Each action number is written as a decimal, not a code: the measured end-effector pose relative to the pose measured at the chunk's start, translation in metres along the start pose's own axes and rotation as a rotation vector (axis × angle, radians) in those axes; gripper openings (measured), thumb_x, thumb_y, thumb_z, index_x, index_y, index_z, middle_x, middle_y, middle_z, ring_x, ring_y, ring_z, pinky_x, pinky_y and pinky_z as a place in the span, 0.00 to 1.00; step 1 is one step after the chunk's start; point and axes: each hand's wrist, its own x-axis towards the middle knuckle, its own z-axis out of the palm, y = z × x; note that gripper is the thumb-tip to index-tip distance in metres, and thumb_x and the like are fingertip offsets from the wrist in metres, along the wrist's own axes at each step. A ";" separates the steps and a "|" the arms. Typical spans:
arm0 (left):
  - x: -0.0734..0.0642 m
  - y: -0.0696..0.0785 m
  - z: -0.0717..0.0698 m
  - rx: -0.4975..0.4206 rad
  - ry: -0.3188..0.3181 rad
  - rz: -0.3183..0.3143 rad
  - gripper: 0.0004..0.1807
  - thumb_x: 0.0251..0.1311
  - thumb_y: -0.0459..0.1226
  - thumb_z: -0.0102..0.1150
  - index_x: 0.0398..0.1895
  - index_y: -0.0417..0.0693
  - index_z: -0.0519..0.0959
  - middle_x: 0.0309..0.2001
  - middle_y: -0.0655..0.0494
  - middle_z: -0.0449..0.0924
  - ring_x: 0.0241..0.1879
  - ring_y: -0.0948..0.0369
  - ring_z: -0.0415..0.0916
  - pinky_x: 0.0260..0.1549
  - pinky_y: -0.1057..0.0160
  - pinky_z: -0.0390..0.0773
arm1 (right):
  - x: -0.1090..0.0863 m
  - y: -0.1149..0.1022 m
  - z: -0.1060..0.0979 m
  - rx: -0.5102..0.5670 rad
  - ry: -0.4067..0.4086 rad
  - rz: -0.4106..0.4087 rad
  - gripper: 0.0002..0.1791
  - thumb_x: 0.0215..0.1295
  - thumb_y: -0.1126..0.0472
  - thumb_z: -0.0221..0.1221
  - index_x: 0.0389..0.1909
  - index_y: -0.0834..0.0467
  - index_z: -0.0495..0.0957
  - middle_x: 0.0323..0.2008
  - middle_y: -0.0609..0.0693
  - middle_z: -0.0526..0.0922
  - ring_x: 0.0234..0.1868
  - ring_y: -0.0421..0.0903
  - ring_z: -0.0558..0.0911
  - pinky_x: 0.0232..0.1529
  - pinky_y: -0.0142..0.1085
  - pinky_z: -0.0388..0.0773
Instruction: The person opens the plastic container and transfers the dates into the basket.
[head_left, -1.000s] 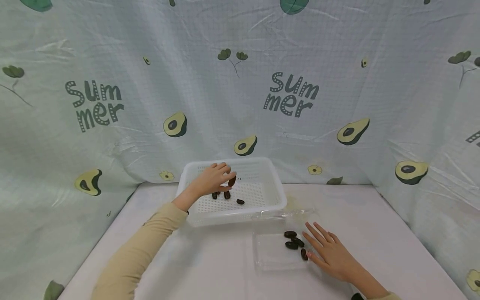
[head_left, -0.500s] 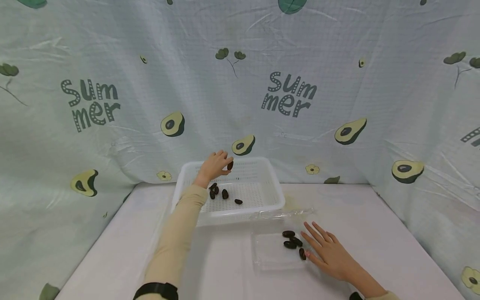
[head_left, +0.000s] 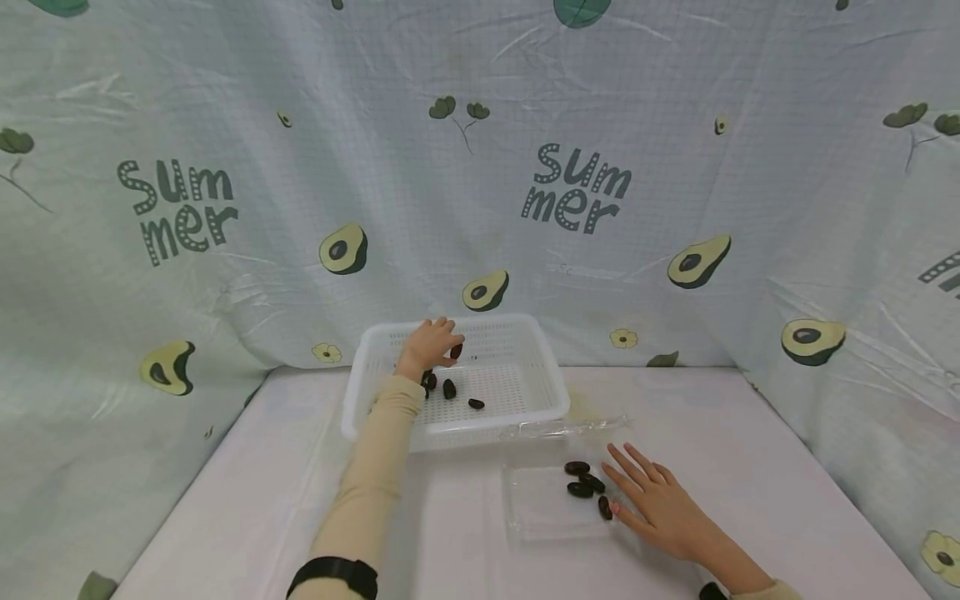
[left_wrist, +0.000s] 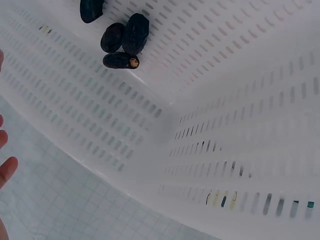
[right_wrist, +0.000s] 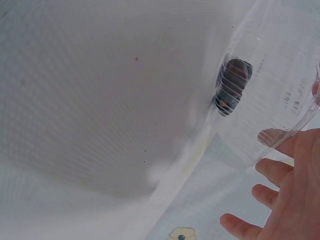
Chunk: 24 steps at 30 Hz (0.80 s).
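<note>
1. Basket (head_left: 536,387), white and slotted, held several loose dates (head_left: 449,389).
2. Clear box (head_left: 536,508) lay just in front, four visible dates (head_left: 580,490) inside.
3. Right hand (head_left: 663,510) rested beside the box, fingers outspread.
4. Left hand (head_left: 429,343) pinched one date (head_left: 457,352) over the basket.

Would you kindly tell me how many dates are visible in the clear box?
4 in the clear box: a rear date, a second date and third date just nearer, and a front date beside the right hand. That hand may hide more.
</note>
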 end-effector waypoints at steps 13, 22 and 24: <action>0.008 0.002 0.009 -0.017 -0.040 0.017 0.16 0.49 0.52 0.59 0.39 0.57 0.74 0.42 0.53 0.73 0.45 0.56 0.71 0.42 0.59 0.74 | 0.001 0.000 0.000 -0.008 0.007 -0.006 0.29 0.60 0.46 0.51 0.62 0.51 0.64 0.67 0.49 0.56 0.67 0.53 0.55 0.54 0.52 0.62; 0.007 0.001 0.005 0.037 -0.041 0.041 0.21 0.52 0.53 0.55 0.48 0.59 0.72 0.47 0.52 0.73 0.48 0.56 0.70 0.43 0.59 0.74 | 0.001 -0.001 -0.002 -0.026 0.032 -0.018 0.29 0.59 0.47 0.52 0.61 0.52 0.65 0.65 0.53 0.60 0.68 0.50 0.54 0.52 0.52 0.64; 0.007 0.000 0.002 0.051 -0.038 0.052 0.21 0.52 0.54 0.55 0.48 0.58 0.72 0.48 0.52 0.72 0.49 0.56 0.70 0.43 0.59 0.74 | 0.002 -0.001 -0.003 -0.021 0.018 -0.013 0.29 0.60 0.46 0.52 0.61 0.52 0.65 0.65 0.53 0.60 0.67 0.52 0.55 0.53 0.52 0.63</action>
